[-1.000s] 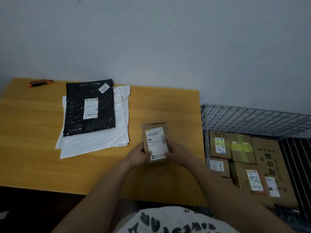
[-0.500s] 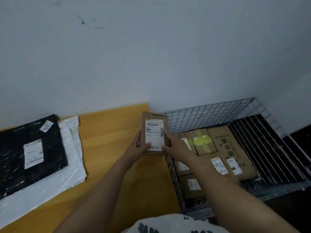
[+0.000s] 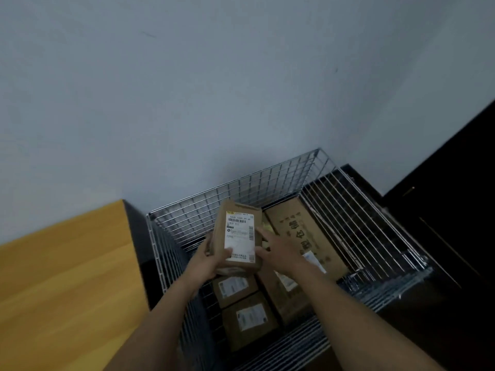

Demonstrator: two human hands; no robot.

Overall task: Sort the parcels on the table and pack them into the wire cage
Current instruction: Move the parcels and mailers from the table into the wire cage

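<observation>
Head view: small parcel (image 3: 239, 236), level with the desk (image 3: 67, 277) edge half a second ago, now hangs over the wire cage (image 3: 171, 253), above packed boxes (image 3: 249, 319). Left hand (image 3: 207, 261) fingers curl round its left edge; right hand (image 3: 278, 250) fingers clamp its right edge.

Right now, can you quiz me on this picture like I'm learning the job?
1. True or false: the box is held over the cage.
2. What holds the box? A) one hand B) both hands C) nothing
3. Fill in: the table stands on the cage's ____ side.

Key: 1 true. 2 B: left hand and right hand. 3 left.
</observation>
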